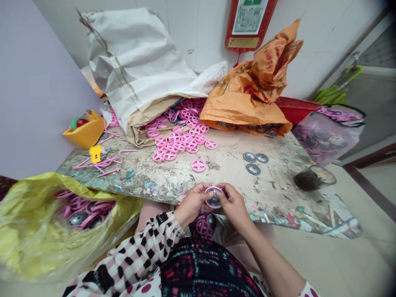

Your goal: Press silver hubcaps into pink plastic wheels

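Note:
Between my two hands is a toy wheel (213,199), a grey disc inside a pink ring, held just over the table's front edge. My left hand (195,201) is closed on its left side, the thumb on the grey face. From the right, my right hand (232,203) grips the same wheel, its thumb also on the disc. A single pink wheel ring (198,165) lies on the table a little beyond my hands. Farther right sit several grey discs (253,168). A heap of pink rings (181,142) spills from a white sack (145,57).
An orange bag (244,107) holding grey discs stands at the back. At right are a glass of dark liquid (314,178) and a clear bag (328,136) of parts. Left are pink sticks (108,163), a yellow container (86,131) and a yellow bag (31,222) with wheels.

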